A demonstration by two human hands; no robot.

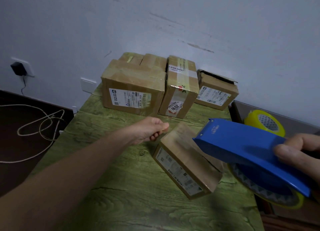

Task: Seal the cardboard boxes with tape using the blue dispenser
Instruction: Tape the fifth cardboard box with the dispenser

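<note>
Worktop (121, 187): green wood-grain surface, set against a pale wall.

Task items:
- Small box (187, 159): lies flat near ctr, skewed, long axis running 11 to 5 o'clock. Flaps closed, glossy tape strip along top, label on side facing 7 o'clock.
- Blue dispenser (242, 144): at 3 o'clock of small box, nose pointing to 10 o'clock over the box's right edge. Contact w/ box: cannot tell. Yellowish roll (277, 198) loaded underneath.
- Back row at 12 o'clock, by wall: large box (133, 89), taped, labelled; middle box (180, 89), taped, touching large box; end box (216, 94) at 1 o'clock, top flap raised.

Hands:
- Left hand (152, 129): fingers curled, at the small box's far corner (11 o'clock end). Whether it grips anything: cannot tell.
- Right hand (297, 149): blurred, fingers wrapped over dispenser's rear, clamped on it.

Other:
- Spare tape roll (265, 123), yellow, at 2 o'clock, off worktop edge.
- Charger (18, 69) in wall socket at 10 o'clock; cord (39, 125) looped on dark floor at 9 o'clock.
</note>
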